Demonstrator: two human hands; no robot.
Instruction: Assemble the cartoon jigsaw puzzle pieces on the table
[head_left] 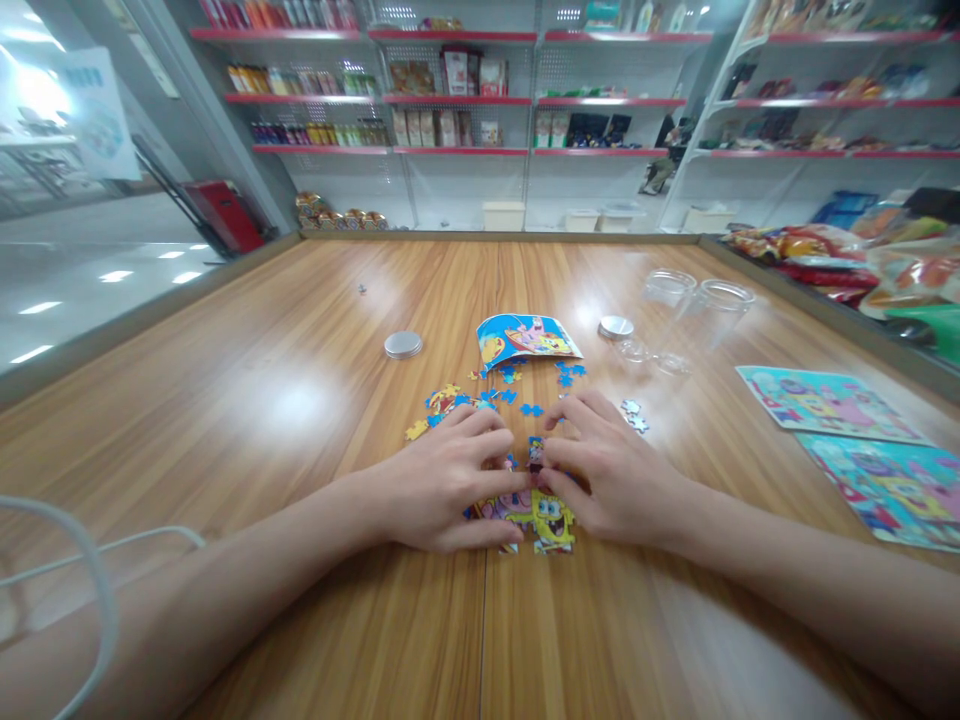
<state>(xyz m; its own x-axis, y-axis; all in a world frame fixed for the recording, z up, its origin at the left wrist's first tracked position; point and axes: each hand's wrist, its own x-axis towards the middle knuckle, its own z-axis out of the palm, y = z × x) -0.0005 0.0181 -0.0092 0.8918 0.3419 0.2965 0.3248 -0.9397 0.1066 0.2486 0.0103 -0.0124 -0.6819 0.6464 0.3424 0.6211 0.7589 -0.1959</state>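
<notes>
A partly joined cartoon jigsaw [553,522] lies on the wooden table [262,400] just in front of me. My left hand [446,485] rests on its left side with fingers stretched flat over the pieces. My right hand [611,475] covers its right side, fingers bent. Its fingertips meet the left hand's at a small dark puzzle piece [535,455] and pinch it at the puzzle's top edge. Loose blue and yellow pieces [517,388] are scattered just beyond my fingers. A curled picture card [525,338] lies behind them.
Two metal lids [403,345] [615,326] and two clear jars [667,300] [721,305] sit farther back. Two printed puzzle sheets [825,400] [889,490] lie at right, snack bags [825,250] beyond. A white cable [90,570] loops at left. Store shelves [450,100] line the back wall.
</notes>
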